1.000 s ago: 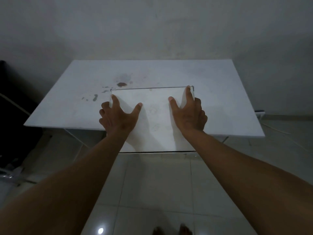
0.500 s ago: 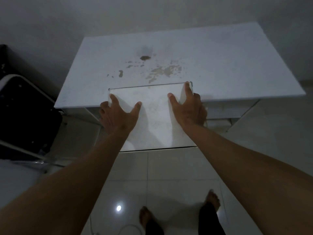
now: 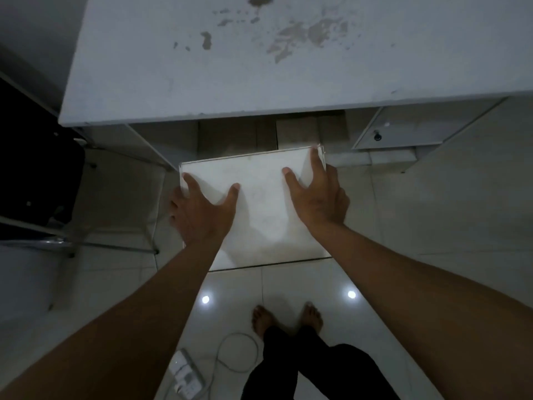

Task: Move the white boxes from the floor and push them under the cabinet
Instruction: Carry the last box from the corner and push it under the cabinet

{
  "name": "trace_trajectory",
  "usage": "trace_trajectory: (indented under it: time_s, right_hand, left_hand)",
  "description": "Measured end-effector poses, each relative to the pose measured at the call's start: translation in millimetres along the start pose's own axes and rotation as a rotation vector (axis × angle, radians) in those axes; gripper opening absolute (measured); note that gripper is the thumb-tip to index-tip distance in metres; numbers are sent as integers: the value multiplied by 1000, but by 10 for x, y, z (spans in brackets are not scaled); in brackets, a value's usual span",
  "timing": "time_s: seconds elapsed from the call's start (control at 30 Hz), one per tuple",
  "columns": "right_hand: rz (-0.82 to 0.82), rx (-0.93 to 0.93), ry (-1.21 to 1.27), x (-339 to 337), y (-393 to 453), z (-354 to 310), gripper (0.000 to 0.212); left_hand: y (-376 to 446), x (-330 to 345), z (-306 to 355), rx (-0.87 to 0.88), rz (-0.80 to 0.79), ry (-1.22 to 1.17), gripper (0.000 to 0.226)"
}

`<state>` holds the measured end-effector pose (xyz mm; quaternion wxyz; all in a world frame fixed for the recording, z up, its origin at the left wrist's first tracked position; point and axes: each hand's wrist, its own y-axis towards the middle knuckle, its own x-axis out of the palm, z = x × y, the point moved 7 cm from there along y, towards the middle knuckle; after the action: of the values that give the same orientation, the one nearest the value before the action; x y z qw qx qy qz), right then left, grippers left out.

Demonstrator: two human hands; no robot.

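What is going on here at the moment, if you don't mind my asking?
A person is holding a white box with both hands, the left hand on its left edge and the right hand on its right edge. The box is held in front of the white cabinet, just short of the gap below its top. Brown boxes already sit in that gap. A power strip lies on the floor near the person's bare feet.
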<state>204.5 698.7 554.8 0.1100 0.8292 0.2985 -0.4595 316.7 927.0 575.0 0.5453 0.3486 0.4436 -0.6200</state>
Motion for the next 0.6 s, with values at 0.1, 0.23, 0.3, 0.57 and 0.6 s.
trace_trajectory:
  time_s: [0.1, 0.23, 0.3, 0.57, 0.6]
  right_hand:
    - [0, 8, -23, 429, 118, 224, 75]
    - [12, 18, -16, 1193, 357, 653, 76]
    - [26, 35, -14, 1593, 492, 907, 76]
    - [52, 21, 13, 3211, 960, 1735, 77]
    - [51, 13, 6, 3406, 1011, 1823, 76]
  left_hand:
    - [192, 469, -157, -14, -18, 33, 104]
    - [565, 1278, -354, -8, -23, 62, 104]
    - [780, 1724, -414, 23, -22, 68, 104]
    - [1471, 3434, -897, 33, 14, 114, 109]
    - [1534, 3635, -982, 26, 18, 119, 108]
